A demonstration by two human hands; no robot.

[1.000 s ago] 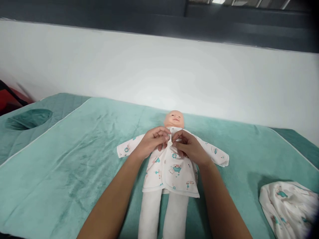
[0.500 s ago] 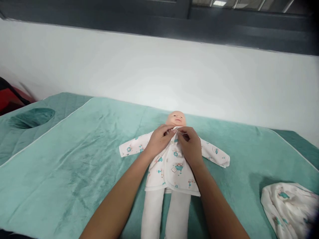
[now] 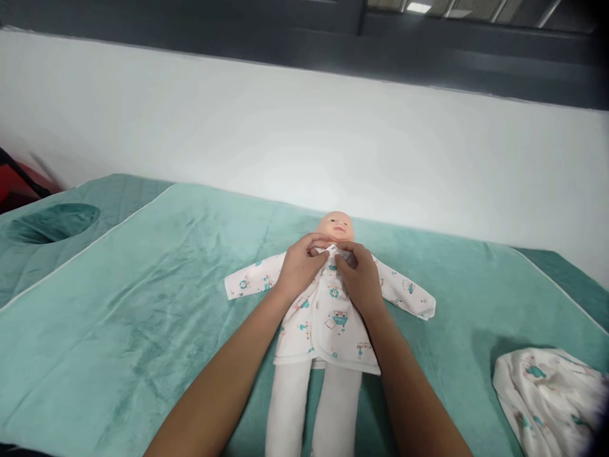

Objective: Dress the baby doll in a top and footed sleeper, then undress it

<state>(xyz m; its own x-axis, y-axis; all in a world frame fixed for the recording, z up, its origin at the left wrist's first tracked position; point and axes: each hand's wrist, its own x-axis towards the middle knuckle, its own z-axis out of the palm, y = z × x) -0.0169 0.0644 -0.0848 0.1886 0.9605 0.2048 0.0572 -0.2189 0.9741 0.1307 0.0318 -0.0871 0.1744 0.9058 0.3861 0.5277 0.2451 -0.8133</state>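
Observation:
A baby doll (image 3: 335, 225) lies on its back on a teal towel (image 3: 143, 285), head away from me. It wears a white printed jacket (image 3: 328, 324) with both sleeves spread out, and its white legs point toward me. My left hand (image 3: 299, 266) and my right hand (image 3: 360, 274) meet just under the doll's chin. The fingers of both hands pinch the jacket's front edges at the collar, closed on the cloth.
A crumpled white printed garment (image 3: 547, 397) lies at the right edge of the towel. A darker teal padded surface with a round hollow (image 3: 50, 222) lies at the far left. A white wall (image 3: 304, 133) runs behind the towel.
Both hands have moved up the jacket front from the doll's chest to the collar under its chin. The doll has not shifted.

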